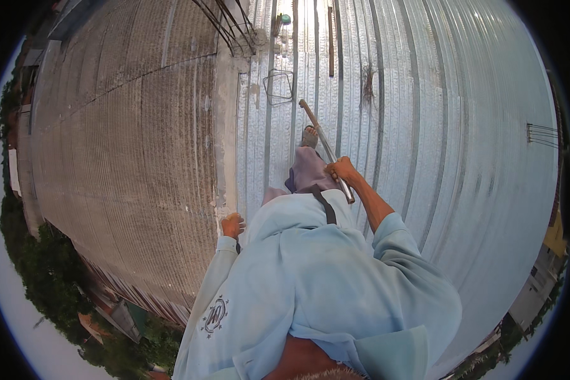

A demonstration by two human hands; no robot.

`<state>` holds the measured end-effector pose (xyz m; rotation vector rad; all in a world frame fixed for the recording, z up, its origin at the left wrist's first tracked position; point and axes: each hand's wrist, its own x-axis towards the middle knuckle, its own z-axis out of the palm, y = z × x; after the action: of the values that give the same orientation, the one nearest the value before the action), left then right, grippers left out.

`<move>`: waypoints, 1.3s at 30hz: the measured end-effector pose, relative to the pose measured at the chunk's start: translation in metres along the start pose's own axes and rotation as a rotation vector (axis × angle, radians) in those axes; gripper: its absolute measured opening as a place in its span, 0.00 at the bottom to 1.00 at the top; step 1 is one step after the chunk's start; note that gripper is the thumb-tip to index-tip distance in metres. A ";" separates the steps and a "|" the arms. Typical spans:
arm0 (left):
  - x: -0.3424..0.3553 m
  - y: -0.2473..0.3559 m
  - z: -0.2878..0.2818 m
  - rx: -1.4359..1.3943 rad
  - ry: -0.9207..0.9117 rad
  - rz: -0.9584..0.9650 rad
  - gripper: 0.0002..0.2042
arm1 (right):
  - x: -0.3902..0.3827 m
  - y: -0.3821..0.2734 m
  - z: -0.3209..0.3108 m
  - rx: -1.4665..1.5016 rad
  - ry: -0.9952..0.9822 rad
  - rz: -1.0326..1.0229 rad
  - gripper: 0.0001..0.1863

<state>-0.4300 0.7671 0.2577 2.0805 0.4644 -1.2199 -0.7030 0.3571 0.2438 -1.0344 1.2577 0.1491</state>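
My right hand [342, 170] grips a long metal pipe [320, 133] near its lower end; the pipe slants up and left, its upper end brownish, beside my sandaled foot [309, 138]. Out to the left of my body, my left hand [233, 225] hangs over the concrete strip between the roofs, its fingers loosely bent and apart, with nothing visible in them. Ahead on the silver corrugated roofing [399, 145] lie a bent wire square [278, 85] and, farther up, a brown bar [331, 41].
Weathered corrugated roofing [126, 158] is on my left, along a concrete strip [227, 139]. Rebar rods [231, 28] jut at the top; a small green item [285, 19], dry twigs [368, 85] and thin rods [541, 133] are farther off. Trees and buildings lie beyond the edges.
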 end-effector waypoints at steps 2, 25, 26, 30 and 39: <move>0.009 0.044 0.004 -0.015 -0.007 -0.040 0.16 | 0.043 -0.057 -0.014 0.068 -0.076 0.034 0.11; 0.288 0.993 0.292 0.202 -0.060 1.470 0.27 | 0.591 -0.314 0.156 0.026 0.131 0.091 0.18; 0.305 1.002 0.312 0.181 -0.009 1.549 0.29 | 0.616 -0.316 0.165 0.052 0.104 0.122 0.19; 0.398 1.052 0.313 0.120 0.433 1.804 0.31 | 0.711 -0.305 0.195 0.071 0.052 0.081 0.18; 0.542 1.208 0.251 -0.061 -0.085 1.384 0.33 | 0.778 -0.273 0.221 0.049 0.164 0.044 0.14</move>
<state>0.4064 -0.2848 0.1500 1.6300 -0.8673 -0.4001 -0.0994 0.0270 -0.2615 -0.9922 1.4264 0.0678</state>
